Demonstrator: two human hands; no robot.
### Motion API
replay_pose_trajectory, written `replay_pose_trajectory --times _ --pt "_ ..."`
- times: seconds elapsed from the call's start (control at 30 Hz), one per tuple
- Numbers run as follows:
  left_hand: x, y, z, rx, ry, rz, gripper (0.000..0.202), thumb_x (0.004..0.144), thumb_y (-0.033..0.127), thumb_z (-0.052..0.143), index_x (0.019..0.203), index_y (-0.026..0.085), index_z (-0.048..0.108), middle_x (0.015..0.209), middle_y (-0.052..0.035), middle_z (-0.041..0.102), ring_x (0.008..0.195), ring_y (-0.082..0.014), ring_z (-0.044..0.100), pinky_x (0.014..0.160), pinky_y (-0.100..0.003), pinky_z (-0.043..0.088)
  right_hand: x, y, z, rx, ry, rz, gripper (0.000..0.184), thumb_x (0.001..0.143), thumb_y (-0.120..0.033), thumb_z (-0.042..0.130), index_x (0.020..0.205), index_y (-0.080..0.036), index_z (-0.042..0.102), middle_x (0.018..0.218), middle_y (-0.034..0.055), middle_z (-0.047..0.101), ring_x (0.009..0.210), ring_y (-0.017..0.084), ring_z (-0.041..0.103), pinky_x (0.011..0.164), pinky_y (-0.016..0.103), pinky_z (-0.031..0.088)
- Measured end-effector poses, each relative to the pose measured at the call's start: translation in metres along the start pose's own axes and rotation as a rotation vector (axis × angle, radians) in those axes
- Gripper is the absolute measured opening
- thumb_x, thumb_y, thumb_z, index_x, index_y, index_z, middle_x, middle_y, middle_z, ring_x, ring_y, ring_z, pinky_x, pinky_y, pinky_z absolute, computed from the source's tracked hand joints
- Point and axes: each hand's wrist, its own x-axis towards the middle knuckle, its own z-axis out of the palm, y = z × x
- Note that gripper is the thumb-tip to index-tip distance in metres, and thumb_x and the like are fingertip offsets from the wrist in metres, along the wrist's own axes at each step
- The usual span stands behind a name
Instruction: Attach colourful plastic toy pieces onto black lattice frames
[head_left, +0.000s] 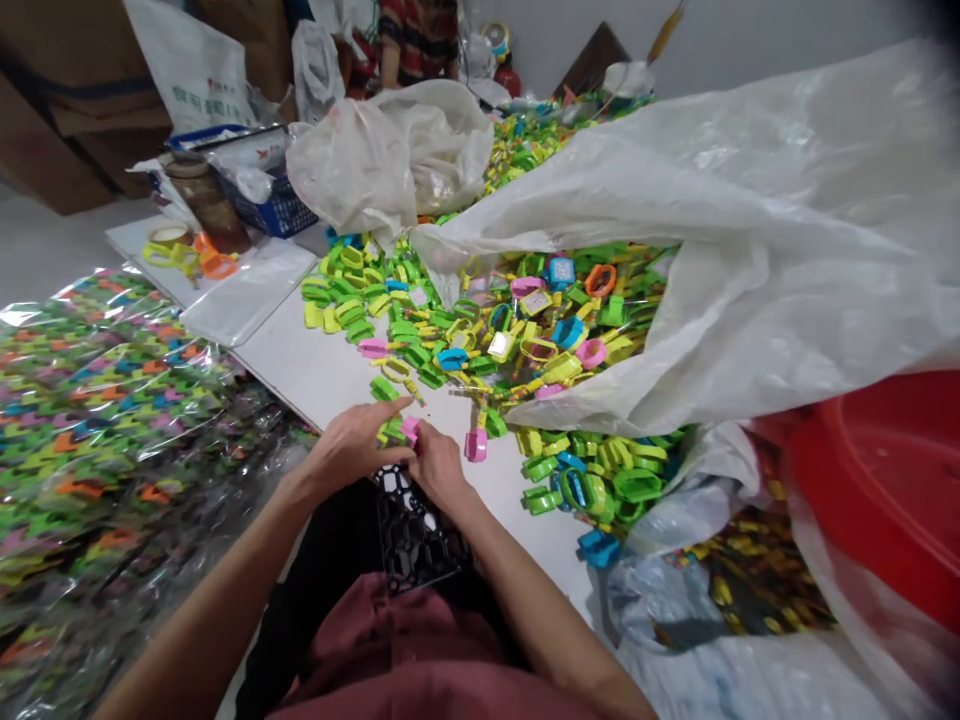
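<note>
My left hand [351,440] reaches in over the near table edge, index finger and thumb stretched apart. Between them is a green plastic toy watch [390,432]; whether it is touched cannot be made out. Close beside it, my right hand [442,466] has its fingertips closed on a small pink toy watch [410,429], partly hidden by the fingers. Another pink toy watch [475,445] lies just right of the hands. Beyond them spreads a pile of green, yellow, blue and pink toy watches [450,335] with small yellow sticks among them.
White plastic sheeting [600,190] drapes over the pile. A red basin [885,480] stands at right. Filled clear bags [112,450] cover the left floor. A jar [202,200], orange-handled scissors [215,260] and a blue basket [277,207] sit at far left. A person [420,45] is behind.
</note>
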Motion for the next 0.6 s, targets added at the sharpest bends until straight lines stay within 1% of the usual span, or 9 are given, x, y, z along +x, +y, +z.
replay_pose_trajectory --times 0.07,0.1,0.2,0.27,0.33,0.4,0.47,0.53,0.6 --pt "0.010 0.002 -0.006 0.007 -0.037 -0.075 0.068 0.079 0.054 0.069 0.137 0.020 0.054 0.118 -0.0097 0.071 0.103 -0.0280 0.069 0.090 -0.035 0.054 0.007 -0.007 0.000 -0.067 -0.040 -0.015 0.029 0.082 -0.016 0.053 0.109 -0.018 0.063 0.096 0.0075 0.070 0.086 0.023 0.064 0.075 0.028 0.046" --pt "0.014 0.004 -0.009 0.004 -0.037 -0.104 0.065 0.081 0.055 0.066 0.135 0.020 0.056 0.119 -0.0094 0.070 0.105 -0.0277 0.068 0.090 -0.035 0.053 0.010 -0.009 -0.002 -0.070 -0.053 -0.026 0.028 0.083 -0.016 0.054 0.109 -0.018 0.063 0.098 0.0074 0.070 0.088 0.022 0.064 0.076 0.028 0.046" --pt "0.016 0.006 -0.011 0.012 -0.018 -0.140 0.047 0.086 0.055 0.057 0.118 0.022 0.068 0.111 -0.0072 0.073 0.098 -0.0245 0.070 0.086 -0.031 0.053 0.021 -0.004 -0.012 0.027 -0.157 -0.062 0.015 0.087 -0.019 0.055 0.098 -0.018 0.066 0.087 0.0036 0.070 0.078 0.018 0.063 0.070 0.024 0.045" --pt "0.011 0.006 -0.011 0.025 -0.015 -0.145 0.043 0.085 0.055 0.058 0.112 0.023 0.070 0.104 -0.0054 0.074 0.092 -0.0232 0.070 0.082 -0.029 0.053 0.032 -0.001 -0.020 0.062 -0.190 -0.069 0.011 0.086 -0.020 0.058 0.093 -0.018 0.066 0.082 0.0020 0.070 0.074 0.017 0.062 0.067 0.023 0.044" --pt "0.005 0.006 -0.012 0.034 -0.024 -0.167 0.044 0.082 0.055 0.061 0.112 0.024 0.070 0.102 -0.0038 0.074 0.092 -0.0237 0.071 0.081 -0.029 0.052 0.049 -0.004 -0.025 -0.010 -0.109 -0.035 0.013 0.087 -0.021 0.058 0.097 -0.018 0.066 0.090 0.0047 0.071 0.081 0.018 0.063 0.070 0.024 0.045" --pt "0.003 0.006 -0.016 0.037 -0.046 -0.209 0.046 0.080 0.055 0.064 0.113 0.025 0.069 0.102 -0.0025 0.075 0.093 -0.0244 0.071 0.082 -0.029 0.052 0.067 -0.012 -0.029 -0.135 -0.014 0.044 0.017 0.088 -0.019 0.055 0.102 -0.016 0.065 0.098 0.0095 0.070 0.089 0.020 0.064 0.075 0.027 0.046" --pt "0.003 0.007 -0.019 0.029 -0.083 -0.244 0.048 0.078 0.055 0.065 0.115 0.025 0.069 0.104 -0.0019 0.075 0.094 -0.0244 0.071 0.084 -0.029 0.052 0.079 -0.019 -0.033 -0.188 -0.004 0.123 0.018 0.087 -0.017 0.053 0.101 -0.016 0.065 0.097 0.0114 0.070 0.091 0.022 0.064 0.077 0.029 0.047" --pt "0.005 0.006 -0.021 0.015 -0.104 -0.265 0.049 0.078 0.055 0.065 0.117 0.025 0.068 0.106 -0.0015 0.075 0.094 -0.0242 0.071 0.085 -0.029 0.052 0.079 -0.019 -0.038 -0.122 0.010 0.174 0.015 0.085 -0.018 0.055 0.096 -0.017 0.065 0.093 0.0095 0.070 0.089 0.022 0.065 0.077 0.029 0.048" --pt "0.007 0.005 -0.021 0.007 -0.093 -0.270 0.050 0.078 0.055 0.065 0.117 0.026 0.068 0.106 -0.0006 0.075 0.095 -0.0241 0.071 0.087 -0.029 0.051 0.066 -0.010 -0.042 0.044 0.088 0.182 0.016 0.083 -0.025 0.059 0.096 -0.018 0.065 0.090 0.0059 0.070 0.084 0.020 0.065 0.073 0.028 0.048"
